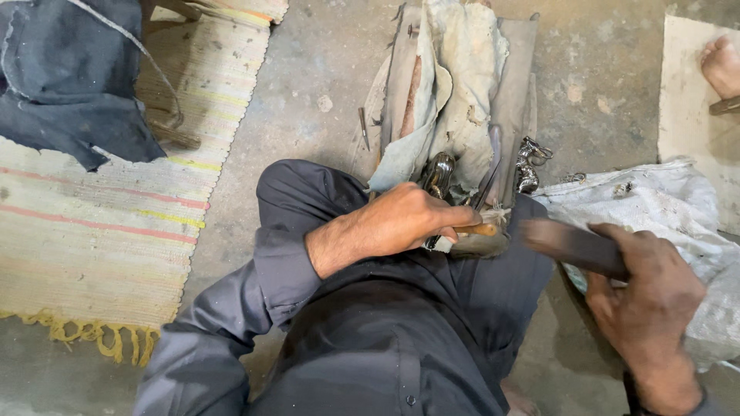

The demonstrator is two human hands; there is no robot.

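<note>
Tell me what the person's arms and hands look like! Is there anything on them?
Both hands are bare, with no gloves or rings showing. The left hand comes out of a long dark grey cloth sleeve, loose and wrinkled, ending in a cuff at the forearm. The right hand has only a sliver of dark cuff showing at the wrist.

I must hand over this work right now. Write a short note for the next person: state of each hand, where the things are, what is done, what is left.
Left hand: closed on a thin wooden-handled tool, held against the shiny metal piece on the cloth-wrapped block.
Right hand: closed on a dark striking tool, blurred, raised just right of the thin tool.
More shiny metal pieces lie beside the block, next to a white sack.
Done: metal piece is placed and the tool set on it.
Left: cannot tell how far the working has gone.
</note>
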